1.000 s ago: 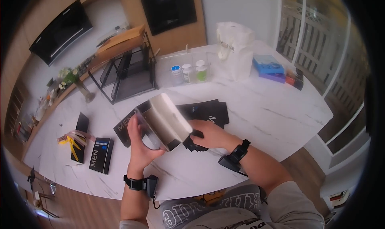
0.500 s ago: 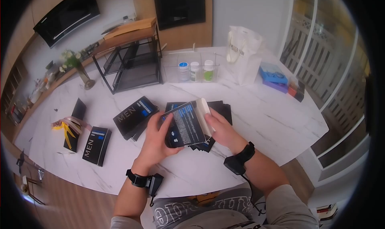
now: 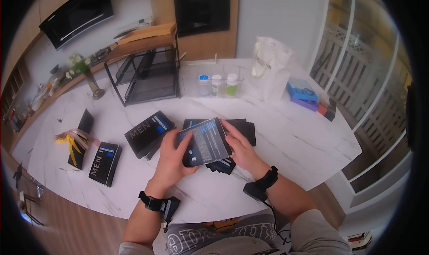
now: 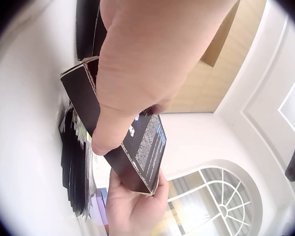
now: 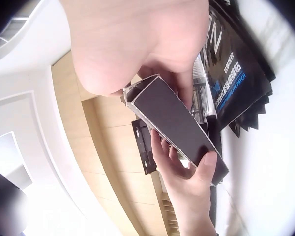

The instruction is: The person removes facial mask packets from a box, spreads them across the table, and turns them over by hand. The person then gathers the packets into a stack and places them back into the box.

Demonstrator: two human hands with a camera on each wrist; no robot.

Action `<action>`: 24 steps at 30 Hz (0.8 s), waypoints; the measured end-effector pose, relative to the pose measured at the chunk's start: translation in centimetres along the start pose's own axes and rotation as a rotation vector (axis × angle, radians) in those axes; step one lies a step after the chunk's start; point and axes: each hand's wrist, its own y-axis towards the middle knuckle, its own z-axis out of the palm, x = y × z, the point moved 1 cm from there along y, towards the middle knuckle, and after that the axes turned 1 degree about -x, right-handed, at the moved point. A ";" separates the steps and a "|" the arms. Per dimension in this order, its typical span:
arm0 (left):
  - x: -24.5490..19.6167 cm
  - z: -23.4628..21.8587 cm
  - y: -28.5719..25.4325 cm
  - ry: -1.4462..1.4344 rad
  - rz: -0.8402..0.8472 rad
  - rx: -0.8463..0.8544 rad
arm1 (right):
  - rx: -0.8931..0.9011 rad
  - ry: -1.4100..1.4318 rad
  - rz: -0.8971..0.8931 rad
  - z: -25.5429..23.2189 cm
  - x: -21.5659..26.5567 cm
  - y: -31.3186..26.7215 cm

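A black cardboard box [image 3: 203,144] with blue and white print is held tilted over the table between both hands. My left hand [image 3: 171,159] grips its left end, the thumb [image 4: 108,135] along the narrow side and the fingers over the printed face. At the other end my right hand [image 3: 243,153] pinches the box, and a small gap shows at that end [image 5: 133,93] in the right wrist view. Beneath and behind lies a fan of black sachets [image 3: 243,131], marked as eye patches in the right wrist view.
Black boxes marked MEN [image 3: 147,132] are stacked left of my hands, with another MEN box [image 3: 105,164] and a ribbon-tied box [image 3: 79,141] farther left. Behind stand a wire shelf [image 3: 149,74], a clear bin [image 3: 190,87] with bottles, a white paper bag [image 3: 270,72] and a blue box [image 3: 302,89].
The box, first showing its inside, has turned so its printed back faces up. The pale flap raised at its right end has folded down, my right hand's fingers now round that end.
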 end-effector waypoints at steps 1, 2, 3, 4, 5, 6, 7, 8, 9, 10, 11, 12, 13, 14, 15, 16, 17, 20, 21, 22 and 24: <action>0.0 -0.1 0.0 -0.004 -0.005 0.004 | -0.004 0.008 -0.003 0.0 0.0 0.1; 0.1 0.0 0.0 -0.012 -0.004 0.005 | -0.008 0.016 -0.005 0.1 0.0 0.1; 0.1 0.0 0.0 -0.018 -0.002 0.005 | -0.012 0.025 -0.009 0.1 0.0 0.2; 0.2 0.0 0.0 -0.025 -0.001 0.006 | -0.016 0.022 -0.016 0.1 0.0 0.3; 0.2 0.0 0.0 -0.033 0.000 0.008 | -0.021 0.020 -0.022 0.0 0.0 0.3; 0.2 -0.1 0.0 -0.041 0.000 0.011 | -0.027 0.017 -0.027 -0.1 -0.1 0.3; 0.1 -0.2 0.0 -0.049 0.001 0.014 | -0.026 -0.034 -0.035 -0.2 -0.2 0.2; 0.0 -0.2 0.1 -0.071 -0.003 0.003 | -0.024 -0.085 -0.043 -0.2 -0.3 0.1; -0.2 -0.4 0.1 -0.091 -0.006 -0.010 | -0.021 -0.137 -0.053 -0.2 -0.2 0.1; -0.3 -0.5 0.2 -0.111 -0.009 -0.022 | -0.019 -0.127 -0.044 -0.1 0.0 0.1; -0.3 -0.5 0.2 -0.111 -0.010 -0.017 | -0.016 -0.117 -0.034 0.1 0.3 0.0; -0.3 -0.5 0.2 -0.110 -0.011 -0.012 | -0.014 -0.107 -0.024 0.2 0.5 -0.1; -0.3 -0.6 0.2 -0.110 -0.011 -0.006 | -0.009 -0.139 -0.040 0.1 0.7 0.0; -0.4 -0.6 0.2 -0.113 -0.009 -0.004 | -0.005 -0.170 -0.054 -0.1 0.7 0.1; -0.4 -0.6 0.2 -0.116 -0.006 -0.002 | -0.002 -0.201 -0.069 -0.2 0.8 0.2; -0.4 -0.6 0.2 -0.120 -0.004 0.000 | 0.002 -0.238 -0.078 -0.1 0.9 0.1; -0.4 -0.6 0.2 -0.119 -0.001 0.001 | 0.005 -0.274 -0.087 0.0 1.2 0.1; -0.3 -0.5 0.1 -0.124 0.003 0.010 | 0.016 -0.326 -0.094 0.0 1.3 -0.1; -0.2 -0.5 0.1 -0.128 0.002 0.014 | 0.020 -0.333 -0.095 0.0 1.4 0.0; -0.2 -0.5 0.1 -0.132 0.000 0.017 | 0.018 -0.362 -0.091 -0.1 1.4 0.0; -0.2 -0.6 0.0 -0.131 -0.002 0.025 | 0.012 -0.420 -0.081 -0.3 1.4 -0.1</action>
